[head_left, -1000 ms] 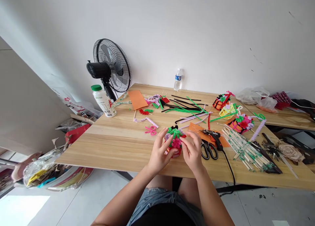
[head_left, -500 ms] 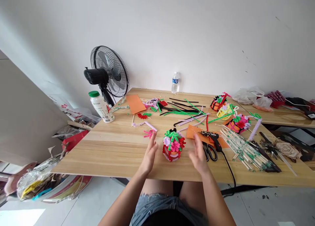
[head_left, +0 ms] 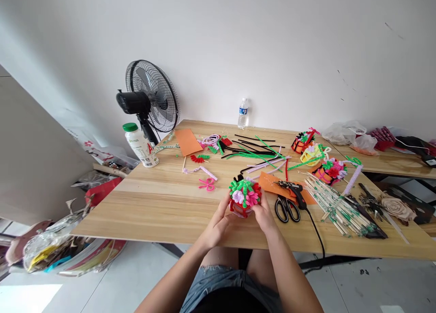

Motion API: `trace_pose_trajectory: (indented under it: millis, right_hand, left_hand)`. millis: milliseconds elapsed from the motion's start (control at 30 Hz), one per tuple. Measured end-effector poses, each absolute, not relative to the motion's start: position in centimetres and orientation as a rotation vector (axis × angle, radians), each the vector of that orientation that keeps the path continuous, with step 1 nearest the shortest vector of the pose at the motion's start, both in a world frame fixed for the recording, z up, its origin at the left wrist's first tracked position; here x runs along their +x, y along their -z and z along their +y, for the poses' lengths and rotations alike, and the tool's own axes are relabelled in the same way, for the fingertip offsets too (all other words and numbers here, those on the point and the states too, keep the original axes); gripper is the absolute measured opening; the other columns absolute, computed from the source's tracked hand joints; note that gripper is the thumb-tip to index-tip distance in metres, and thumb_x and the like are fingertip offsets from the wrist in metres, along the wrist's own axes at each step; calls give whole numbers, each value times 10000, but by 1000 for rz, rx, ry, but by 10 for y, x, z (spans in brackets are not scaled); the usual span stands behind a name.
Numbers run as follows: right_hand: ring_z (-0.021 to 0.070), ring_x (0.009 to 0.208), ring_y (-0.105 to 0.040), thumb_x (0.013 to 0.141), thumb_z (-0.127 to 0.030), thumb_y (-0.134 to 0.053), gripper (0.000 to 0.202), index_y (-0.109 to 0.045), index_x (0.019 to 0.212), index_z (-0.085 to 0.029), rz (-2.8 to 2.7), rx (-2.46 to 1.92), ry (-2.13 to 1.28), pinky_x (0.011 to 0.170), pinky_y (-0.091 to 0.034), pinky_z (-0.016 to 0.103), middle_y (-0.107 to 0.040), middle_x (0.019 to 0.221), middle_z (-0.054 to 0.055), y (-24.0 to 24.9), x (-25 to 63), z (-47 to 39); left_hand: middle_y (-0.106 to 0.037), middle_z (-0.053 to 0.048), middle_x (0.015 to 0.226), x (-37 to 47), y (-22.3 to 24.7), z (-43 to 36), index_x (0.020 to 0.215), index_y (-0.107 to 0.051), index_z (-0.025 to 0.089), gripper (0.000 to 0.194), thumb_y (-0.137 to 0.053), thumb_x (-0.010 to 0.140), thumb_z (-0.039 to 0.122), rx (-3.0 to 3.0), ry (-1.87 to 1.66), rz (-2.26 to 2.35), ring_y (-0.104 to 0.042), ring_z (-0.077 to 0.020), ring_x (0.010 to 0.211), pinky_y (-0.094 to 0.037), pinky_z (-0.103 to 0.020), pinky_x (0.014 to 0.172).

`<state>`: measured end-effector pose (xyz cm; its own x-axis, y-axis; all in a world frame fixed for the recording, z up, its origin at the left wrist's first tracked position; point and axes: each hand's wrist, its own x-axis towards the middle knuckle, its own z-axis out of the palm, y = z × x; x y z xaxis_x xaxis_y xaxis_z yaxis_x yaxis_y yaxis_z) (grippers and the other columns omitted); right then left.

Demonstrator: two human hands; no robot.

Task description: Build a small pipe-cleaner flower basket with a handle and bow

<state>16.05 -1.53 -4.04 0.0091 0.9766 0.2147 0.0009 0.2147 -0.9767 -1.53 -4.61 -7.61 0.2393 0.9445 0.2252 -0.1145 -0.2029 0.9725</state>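
Between my two hands is a small pipe-cleaner flower basket (head_left: 244,196), with green, pink, lilac and red blooms on top and a red-trimmed base. My left hand (head_left: 220,221) grips its left side, and my right hand (head_left: 264,213) closes round its right side. The fingertips behind the basket are hidden. Just right of my right hand lie black-handled scissors (head_left: 287,210) and a black glue gun (head_left: 293,190) on orange sheets (head_left: 268,183). A pink pipe-cleaner bow (head_left: 206,184) rests beyond my left hand.
Loose pipe cleaners (head_left: 255,151) spread over the table's middle. A bundle of paper-wrapped sticks (head_left: 344,208) and finished flower baskets (head_left: 329,171) stand to the right. At the left are a white bottle (head_left: 141,147) and a fan (head_left: 153,95); a water bottle (head_left: 242,114) stands by the wall.
My hands, apart on either side of the basket before, have come together and taken hold of it. The basket has shifted slightly right and up in view.
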Motion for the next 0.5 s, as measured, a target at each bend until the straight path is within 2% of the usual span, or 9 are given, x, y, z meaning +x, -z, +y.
trace_pose_trajectory:
  millis: [100, 233, 367, 500]
  right_hand:
    - [250, 1255, -517, 646, -112, -554, 636, -568, 1263, -263, -1224, -1076, -1158, 1091, -385, 406, -618, 1302, 6, 33, 165, -8]
    - [260, 1288, -488, 589, -95, -505, 743, -531, 1308, -282, -1189, -1061, -1230, 1105, -369, 441, -593, 1336, -7, 40, 173, -8]
    - [238, 1403, -343, 626, -116, -584, 835, -393, 1411, -323, -1244, -915, -1273, 1161, -283, 453, -419, 1493, -9, 47, 191, -11]
    - [225, 1464, -191, 701, -278, -759, 975, -190, 1488, -365, -1506, -815, -1218, 1194, -155, 485, -237, 1579, 20, 38, 208, -10]
  left_hand:
    - [-207, 3, 1590, -14, 71, -48, 1459, -366, 290, 609, -514, 870, 254, 1335, -1234, 853, -184, -274, 1468, -115, -453, 1212]
    - [-354, -7, 1537, -12, 65, -49, 1355, -526, 293, 513, -587, 845, 282, 1189, -1322, 819, -247, -272, 1449, -193, -432, 1200]
    - [-551, -101, 1387, -14, 61, -52, 1137, -682, 205, 403, -693, 745, 292, 712, -1449, 891, -434, -326, 1343, -323, -472, 1137]
    - [-684, -158, 1153, -21, 54, -56, 960, -710, 116, 340, -740, 645, 238, 357, -1450, 838, -603, -346, 1160, -400, -499, 1078]
